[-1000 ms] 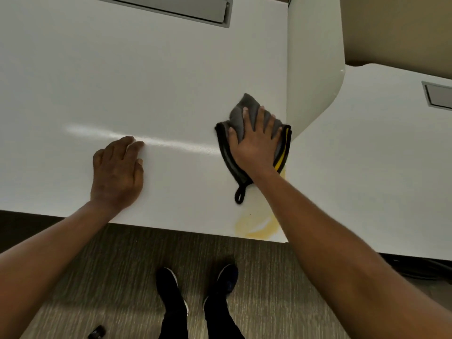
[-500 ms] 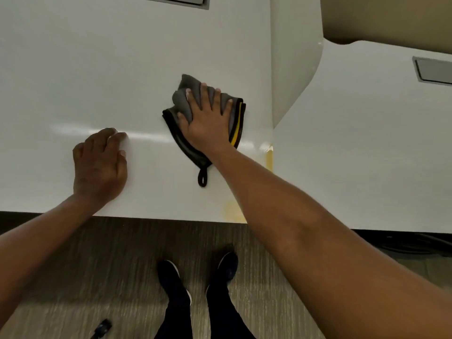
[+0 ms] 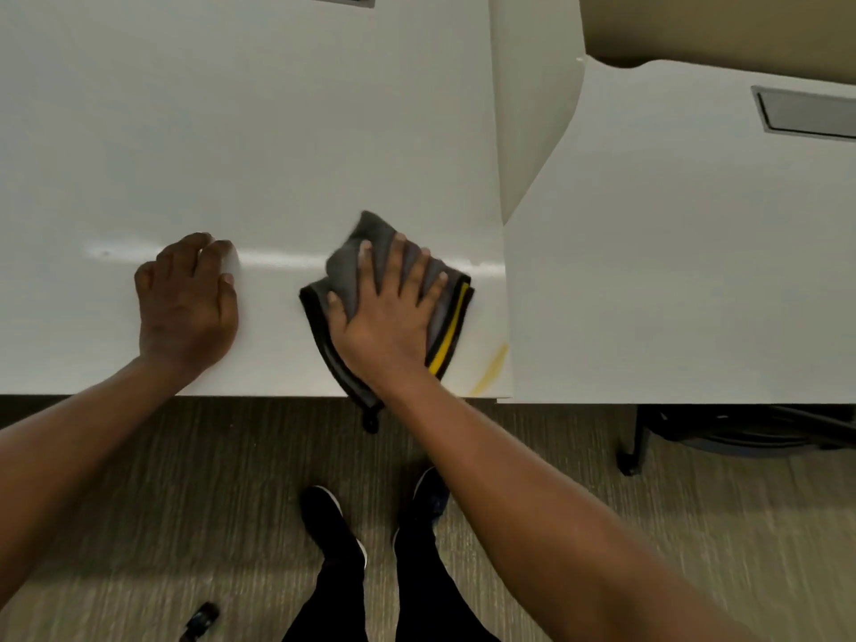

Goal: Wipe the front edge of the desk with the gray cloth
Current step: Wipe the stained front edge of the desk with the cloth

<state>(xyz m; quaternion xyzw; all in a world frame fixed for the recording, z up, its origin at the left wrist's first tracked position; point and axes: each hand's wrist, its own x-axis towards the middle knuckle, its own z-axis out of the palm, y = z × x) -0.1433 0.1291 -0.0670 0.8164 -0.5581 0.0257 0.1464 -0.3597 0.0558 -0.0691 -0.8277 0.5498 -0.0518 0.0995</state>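
1. Nearest: floor, the person's two dark shoes (image 3: 340,525) at 6 o'clock, and a small dark object (image 3: 202,615) at 7 o'clock; too blurred to identify.
2. Front edge (image 3: 259,396) of the desk (image 3: 278,132) runs 9 to 3 o'clock, just beyond the shoes.
3. Gray cloth (image 3: 359,271): folded, black-bordered with a yellow stripe, long axis about 5 to 11 o'clock. Its near corner and hang loop (image 3: 370,421) overhang the front edge.
4. Right hand (image 3: 389,312): flat on the cloth, fingers spread wide, pressing, not gripping.
5. Left hand (image 3: 187,308): at 9 o'clock of the cloth, apart from it, palm down on bare desk, fingers loosely together, holding nothing; a brace, I judge.
6. Yellowish smear (image 3: 488,370): at 4 o'clock of the cloth, just beside it, near the edge and the seam to the neighbouring desk (image 3: 671,271).
7. Judgement: the right hand alone works the cloth; the edge lies at its 6 o'clock, so the stroke runs sideways along it.
8. Farthest: gray inset panel (image 3: 806,115) at 2 o'clock.
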